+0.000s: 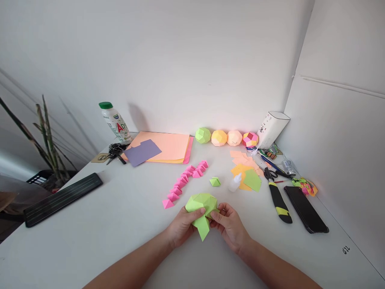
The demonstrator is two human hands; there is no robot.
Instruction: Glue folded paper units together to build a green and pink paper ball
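Note:
A partly rounded, faceted green paper shape [204, 200] is held between both hands above the front of the table. A pointed flap hangs from it toward me. My left hand [183, 225] grips its left side, thumb on top and the other fingers hidden beneath. On the right edge, my right hand [230, 224] pinches the paper between thumb and fingers. Just beyond lies a small folded green paper piece [215, 182]. A white glue bottle [234, 183] with a narrow nozzle is near it. Several small pink folded paper pieces [180, 182] form a slanting row to the left.
Four-sided clutter rings the table: orange sheets [168, 146], a purple sheet [142, 152], a white bottle [117, 122], and a black ruler-like bar [64, 198]. Several paper balls [219, 137] line the wall. A utility knife [278, 198] and a phone [305, 208] lie right.

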